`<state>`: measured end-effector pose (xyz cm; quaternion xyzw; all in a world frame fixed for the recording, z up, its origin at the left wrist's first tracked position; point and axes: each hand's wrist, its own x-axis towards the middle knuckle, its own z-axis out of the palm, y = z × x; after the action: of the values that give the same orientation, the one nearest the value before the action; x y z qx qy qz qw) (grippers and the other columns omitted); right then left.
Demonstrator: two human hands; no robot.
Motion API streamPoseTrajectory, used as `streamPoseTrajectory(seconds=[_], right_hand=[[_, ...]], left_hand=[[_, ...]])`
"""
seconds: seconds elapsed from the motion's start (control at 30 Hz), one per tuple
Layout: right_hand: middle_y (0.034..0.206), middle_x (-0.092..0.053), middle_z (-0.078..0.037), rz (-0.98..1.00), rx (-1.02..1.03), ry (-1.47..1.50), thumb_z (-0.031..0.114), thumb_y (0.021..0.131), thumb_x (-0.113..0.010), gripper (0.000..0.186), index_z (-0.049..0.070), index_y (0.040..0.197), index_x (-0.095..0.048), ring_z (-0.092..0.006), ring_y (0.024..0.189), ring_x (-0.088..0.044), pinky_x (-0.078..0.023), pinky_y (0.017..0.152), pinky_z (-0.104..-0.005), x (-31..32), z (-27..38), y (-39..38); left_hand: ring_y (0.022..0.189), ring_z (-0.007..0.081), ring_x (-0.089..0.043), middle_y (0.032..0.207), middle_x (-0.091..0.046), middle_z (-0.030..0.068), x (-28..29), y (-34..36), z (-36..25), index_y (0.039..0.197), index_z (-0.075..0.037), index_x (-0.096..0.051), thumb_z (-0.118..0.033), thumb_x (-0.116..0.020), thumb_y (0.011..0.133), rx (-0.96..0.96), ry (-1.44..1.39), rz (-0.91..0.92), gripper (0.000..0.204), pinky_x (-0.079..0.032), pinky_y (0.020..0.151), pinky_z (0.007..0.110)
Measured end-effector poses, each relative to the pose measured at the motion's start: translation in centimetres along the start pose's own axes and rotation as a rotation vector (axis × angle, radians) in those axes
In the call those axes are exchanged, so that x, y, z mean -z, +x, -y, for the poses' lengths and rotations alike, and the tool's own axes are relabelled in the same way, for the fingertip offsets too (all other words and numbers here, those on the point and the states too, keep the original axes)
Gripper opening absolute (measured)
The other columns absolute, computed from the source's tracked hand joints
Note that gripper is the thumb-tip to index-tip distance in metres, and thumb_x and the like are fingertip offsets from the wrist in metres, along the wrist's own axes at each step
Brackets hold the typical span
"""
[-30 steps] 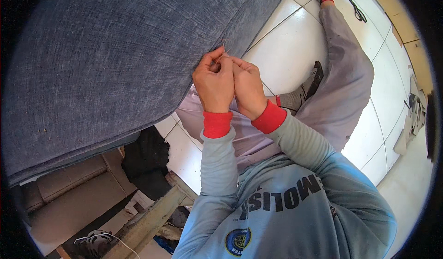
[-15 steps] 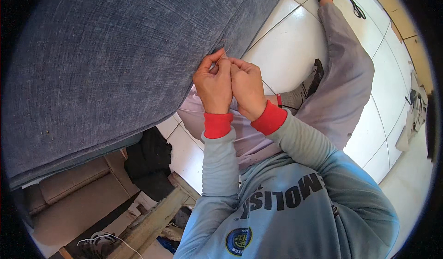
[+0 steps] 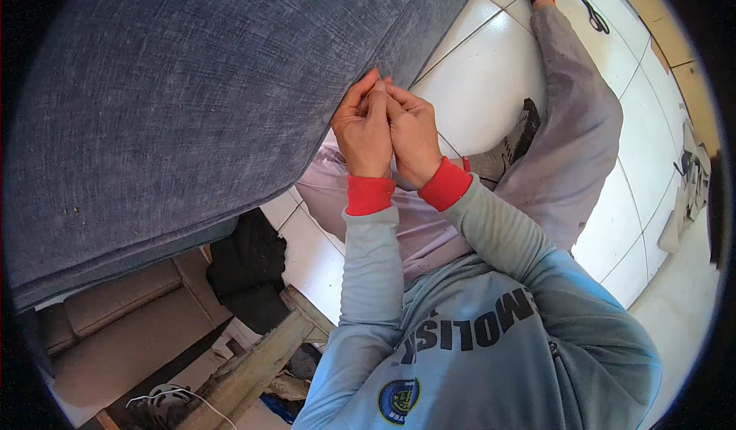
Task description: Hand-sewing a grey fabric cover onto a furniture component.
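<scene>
A large piece of furniture covered in blue-grey woven fabric [image 3: 192,108] leans in from the left, with a seam running along its edge. At that seam my left hand [image 3: 362,135] is closed, its thumb and forefinger pinching a thin, curved, wire-like strand [image 3: 382,66]; whether it is a needle or a thread I cannot tell. My right hand [image 3: 415,135] presses against the left one, its fingers closed at the same spot. What the right fingertips grip is hidden between the two hands.
Black-handled scissors [image 3: 596,20] lie on the white tiles at the far right, beyond my outstretched leg [image 3: 571,100]. Lower left are a brown cushioned seat [image 3: 146,315], dark cloth [image 3: 245,265], a wooden beam [image 3: 257,361] and a white cable [image 3: 188,392]. Fabric scraps [image 3: 690,177] lie far right.
Both hands have shifted slightly right and away from me along the seam, still pinched together. The strand now stands out in a small curve just beyond the fingertips.
</scene>
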<state>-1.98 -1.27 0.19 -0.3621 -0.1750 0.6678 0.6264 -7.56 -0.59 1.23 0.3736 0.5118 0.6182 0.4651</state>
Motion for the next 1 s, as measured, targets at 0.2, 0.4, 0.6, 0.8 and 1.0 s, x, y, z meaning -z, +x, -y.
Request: streamPoseTrajectory(seconds=[0.2,0.4,0.6,0.8,1.0], right_hand=[[0.091,-0.069,-0.006,0.017,-0.014,0.024,0.007,0.097,-0.052,0.021,-0.005,0.099,-0.069,-0.0099,0.078,-0.061,-0.049,0.069,-0.0223,0.3,-0.2,0.5],[0.092,-0.069,-0.005,0.192,-0.014,-0.141,0.011,0.099,-0.051,0.022,-0.004,0.100,-0.068,-0.0105,0.079,-0.062,-0.050,0.072,-0.0236,2.7,0.6,1.5],[0.094,-0.068,-0.004,0.380,-0.288,-0.265,0.015,0.098,-0.054,0.021,-0.001,0.105,-0.066,-0.0112,0.082,-0.063,-0.051,0.074,-0.0258,2.5,5.4,0.4],[0.087,-0.066,-0.004,0.290,-0.435,-0.199,0.015,0.095,-0.059,0.018,0.001,0.104,-0.065,-0.0116,0.075,-0.061,-0.050,0.071,-0.0250,3.3,5.6,1.6],[0.076,-0.061,-0.002,0.385,-0.256,-0.369,0.013,0.097,-0.056,0.017,0.000,0.107,-0.061,-0.0084,0.063,-0.056,-0.047,0.057,-0.0231,3.1,5.6,1.5]], left_hand=[[0.099,0.0219,-0.067,0.110,-0.068,0.0187,0.0,0.3,0.1,0.116,0.006,-0.064,-0.004,-0.060,0.095,-0.009,0.033,-0.009,0.023,-0.053,0.088,0.029],[0.094,0.0176,-0.066,0.108,-0.069,0.0154,-0.6,-0.1,0.8,0.116,0.005,-0.064,-0.005,-0.062,0.094,-0.073,0.061,-0.009,0.024,-0.053,0.085,0.027],[0.089,0.0124,-0.064,0.102,-0.069,0.0090,0.1,-1.1,-0.8,0.116,0.005,-0.065,-0.010,-0.066,0.093,0.086,0.080,-0.078,0.027,-0.052,0.078,0.024],[0.085,0.0110,-0.063,0.101,-0.069,0.0072,0.1,-0.6,-0.8,0.108,0.002,-0.069,-0.015,-0.067,0.094,0.187,0.058,-0.095,0.022,-0.050,0.072,0.023],[0.089,0.0151,-0.065,0.106,-0.069,0.0066,0.7,0.0,0.3,0.111,-0.002,-0.068,-0.019,-0.063,0.096,0.340,-0.222,-0.026,0.023,-0.051,0.073,0.024]])
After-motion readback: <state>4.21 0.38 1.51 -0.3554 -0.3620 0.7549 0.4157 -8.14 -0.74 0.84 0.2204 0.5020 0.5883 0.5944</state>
